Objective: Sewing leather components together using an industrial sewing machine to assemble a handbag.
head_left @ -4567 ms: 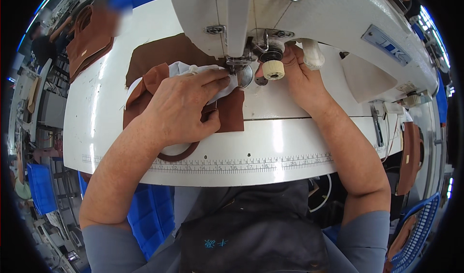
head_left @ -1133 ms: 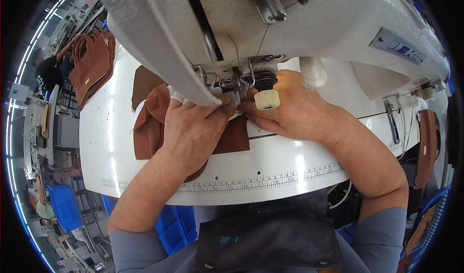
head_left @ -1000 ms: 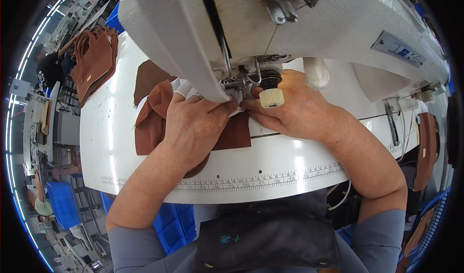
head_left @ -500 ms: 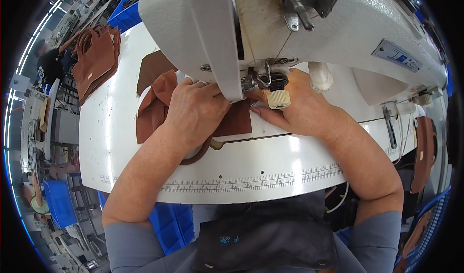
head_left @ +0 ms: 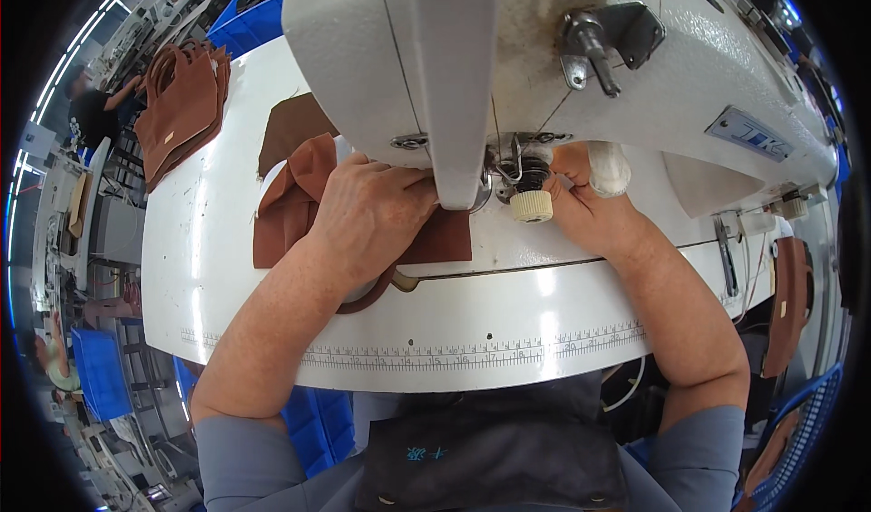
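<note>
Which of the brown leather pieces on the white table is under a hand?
The flat brown leather piece by the needle, pressed down by the left hand; the stacked brown pieces at the table's far-left corner lie untouched.

White sewing table (head_left: 227, 267) w/ brown leather pcs (head_left: 290, 204), bags (head_left: 181, 113).

One head-worn fisheye view looks steeply down from close above the hands (head_left: 372, 217), with the sewing machine (head_left: 544, 49) looming just beyond them and the desk (head_left: 472, 331) edge curving beneath.
</note>
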A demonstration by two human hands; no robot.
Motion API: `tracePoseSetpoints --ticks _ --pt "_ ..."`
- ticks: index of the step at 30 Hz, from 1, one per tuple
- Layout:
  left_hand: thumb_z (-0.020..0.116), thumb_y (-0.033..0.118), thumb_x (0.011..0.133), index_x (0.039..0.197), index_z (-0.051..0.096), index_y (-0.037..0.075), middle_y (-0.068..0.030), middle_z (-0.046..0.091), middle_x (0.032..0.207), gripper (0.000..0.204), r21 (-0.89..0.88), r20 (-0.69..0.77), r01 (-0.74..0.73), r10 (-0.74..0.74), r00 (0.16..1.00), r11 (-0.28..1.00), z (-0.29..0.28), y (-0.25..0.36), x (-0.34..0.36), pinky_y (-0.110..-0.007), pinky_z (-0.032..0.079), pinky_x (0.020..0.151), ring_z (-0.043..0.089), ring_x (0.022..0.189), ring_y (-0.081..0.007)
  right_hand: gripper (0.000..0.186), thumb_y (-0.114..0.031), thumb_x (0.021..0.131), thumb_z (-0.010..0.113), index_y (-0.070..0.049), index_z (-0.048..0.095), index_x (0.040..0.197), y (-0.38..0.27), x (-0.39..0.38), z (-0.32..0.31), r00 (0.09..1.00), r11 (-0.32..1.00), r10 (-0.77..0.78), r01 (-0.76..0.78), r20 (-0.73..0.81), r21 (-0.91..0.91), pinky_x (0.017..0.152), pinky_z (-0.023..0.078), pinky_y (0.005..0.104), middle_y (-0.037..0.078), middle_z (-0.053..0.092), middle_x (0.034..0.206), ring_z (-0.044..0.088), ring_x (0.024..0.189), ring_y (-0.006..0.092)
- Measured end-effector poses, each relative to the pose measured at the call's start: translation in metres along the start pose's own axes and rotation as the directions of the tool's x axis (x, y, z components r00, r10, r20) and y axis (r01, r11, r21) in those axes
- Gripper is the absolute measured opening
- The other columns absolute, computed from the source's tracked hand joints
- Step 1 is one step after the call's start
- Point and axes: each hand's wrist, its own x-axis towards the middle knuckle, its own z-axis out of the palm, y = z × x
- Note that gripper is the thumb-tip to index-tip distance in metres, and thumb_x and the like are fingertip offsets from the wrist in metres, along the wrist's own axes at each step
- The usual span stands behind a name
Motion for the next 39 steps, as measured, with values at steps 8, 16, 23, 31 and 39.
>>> tracePoseSetpoints --ticks 8,16,23,31,39 --pt "0.077 0.007 0.078 0.1 0.08 0.012 -0.0065 0.074 0.093 0.023 0.007 0.123 0.023 -0.024 0.992 1.0 -0.002 -0.003 0.0 -0.038 0.058 0.074 0.072 0.086 -0.0263 0.033 -0.03 0.102 0.065 0.001 0.069 0.095 -0.01 -0.001 0.004 0.993 0.966 0.071 -0.045 -0.096 0.254 0.07 0.053 0.03 0.007 0.07 0.076 0.066 0.074 0.0149" --pt "0.077 0.008 0.078 0.1 0.081 0.013 -0.0071 0.075 0.096 0.022 0.018 0.09 0.012 -0.014 0.996 1.0 -0.003 -0.003 0.003 -0.038 0.057 0.076 0.072 0.087 -0.0267 0.031 -0.031 0.105 0.059 -0.001 0.065 0.1 -0.018 0.005 0.003 0.975 0.948 0.212 -0.186 -0.075 0.259 0.068 0.048 0.0293 0.006 0.068 0.077 0.063 0.073 0.0123" --pt "0.071 0.004 0.078 0.083 0.076 0.008 -0.0045 0.072 0.086 0.009 -0.038 0.046 0.037 -0.035 0.998 0.999 -0.002 0.003 0.004 -0.039 0.055 0.072 0.07 0.078 -0.0253 0.035 -0.034 0.105 0.058 -0.002 0.069 0.101 -0.016 0.002 0.003 0.967 0.935 0.247 -0.219 -0.07 0.281 0.067 0.047 0.0275 0.006 0.071 0.078 0.061 0.073 0.0114" --pt "0.071 0.005 0.079 0.09 0.078 0.009 -0.0039 0.073 0.087 0.014 -0.062 0.07 0.017 -0.012 0.997 0.998 -0.005 0.009 0.0 -0.038 0.055 0.069 0.071 0.077 -0.0235 0.034 -0.03 0.105 0.057 -0.001 0.072 0.097 -0.007 0.002 0.003 0.983 0.956 0.169 -0.146 -0.071 0.256 0.066 0.046 0.0263 0.007 0.072 0.077 0.06 0.072 0.0102" --pt "0.072 0.005 0.08 0.092 0.078 0.007 -0.0056 0.074 0.087 0.014 -0.068 0.07 0.038 -0.033 0.997 0.997 -0.004 0.009 -0.001 -0.038 0.056 0.069 0.072 0.079 -0.0249 0.037 -0.034 0.104 0.06 0.0 0.072 0.096 -0.004 -0.001 0.002 0.98 0.96 0.189 -0.17 -0.068 0.224 0.073 0.053 0.0288 0.007 0.071 0.076 0.068 0.077 0.0132"
